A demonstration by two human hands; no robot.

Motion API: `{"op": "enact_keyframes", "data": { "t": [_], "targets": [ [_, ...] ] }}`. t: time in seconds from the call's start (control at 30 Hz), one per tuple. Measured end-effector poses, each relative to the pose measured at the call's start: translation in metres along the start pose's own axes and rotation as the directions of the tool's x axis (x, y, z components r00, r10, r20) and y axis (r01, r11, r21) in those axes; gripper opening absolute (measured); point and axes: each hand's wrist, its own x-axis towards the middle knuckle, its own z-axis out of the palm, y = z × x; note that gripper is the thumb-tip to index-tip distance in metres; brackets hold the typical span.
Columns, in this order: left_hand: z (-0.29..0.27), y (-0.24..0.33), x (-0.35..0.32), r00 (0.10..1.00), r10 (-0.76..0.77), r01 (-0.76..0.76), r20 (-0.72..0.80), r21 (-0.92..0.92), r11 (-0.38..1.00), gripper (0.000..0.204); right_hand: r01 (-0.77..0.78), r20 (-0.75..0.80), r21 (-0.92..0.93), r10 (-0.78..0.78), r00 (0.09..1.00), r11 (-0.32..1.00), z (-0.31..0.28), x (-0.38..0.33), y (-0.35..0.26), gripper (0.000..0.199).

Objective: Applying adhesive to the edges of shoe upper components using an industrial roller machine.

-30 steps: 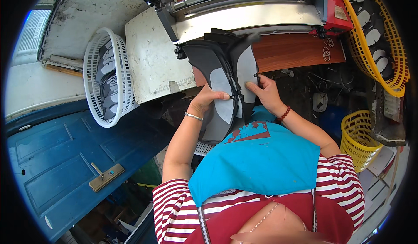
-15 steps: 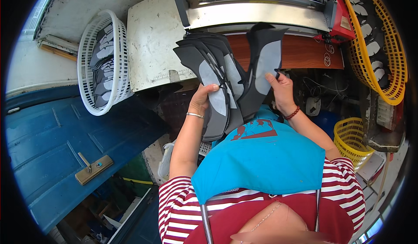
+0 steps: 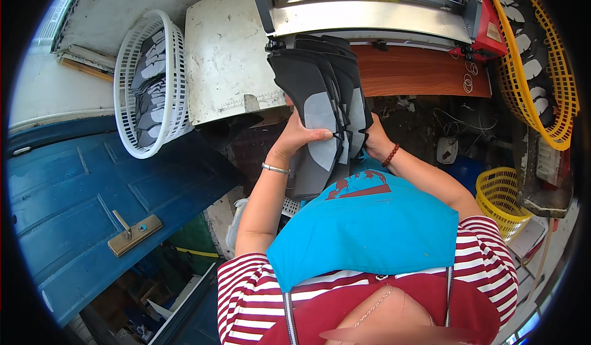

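A thick stack of flat, dark, curved cut pieces with light-grey patches [image 3: 301,77] is held upright in front of my apron, its top close to the machine's edge. My left hand [image 3: 300,137] grips the stack from the left, thumb lying across a grey patch and fingers behind. At the stack's right edge, my right hand [image 3: 377,137] closes on the same pieces; most of its fingers are hidden. The pieces sit nearly together, with their edges fanned a little.
A roller machine [image 3: 369,22] stands on the brown worktop [image 3: 418,77], beside a worn white board [image 3: 225,56]. A white basket [image 3: 178,92] at left and a yellow basket [image 3: 563,92] at right hold similar pieces. An empty-looking yellow basket [image 3: 502,191] stands lower right; a blue door [image 3: 74,185] is at left.
My right hand has moved left, bringing its separate pieces against the stack in my left hand. The stack has shifted slightly right and stands straighter.
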Motion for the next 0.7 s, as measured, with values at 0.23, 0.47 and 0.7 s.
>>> {"op": "enact_keyframes", "data": {
  "t": [0.23,0.47,0.7],
  "targets": [
    [0.005,-0.006,-0.005,0.988,-0.153,0.153,0.019,-0.191,0.970,0.095,0.248,0.098,-0.623,-0.242,0.965,0.741,-0.025,0.006,0.001,0.050],
    [0.010,0.002,0.011,0.999,0.013,-0.013,-0.031,0.013,1.000,0.109,-0.382,0.189,-0.070,0.388,0.902,0.922,-0.025,-0.055,-0.087,0.058],
    [0.077,0.081,0.010,0.959,0.247,-0.259,0.139,0.783,0.565,0.109,-0.069,0.105,0.133,0.056,0.993,0.989,-0.035,-0.013,-0.019,0.044]
  ]
}}
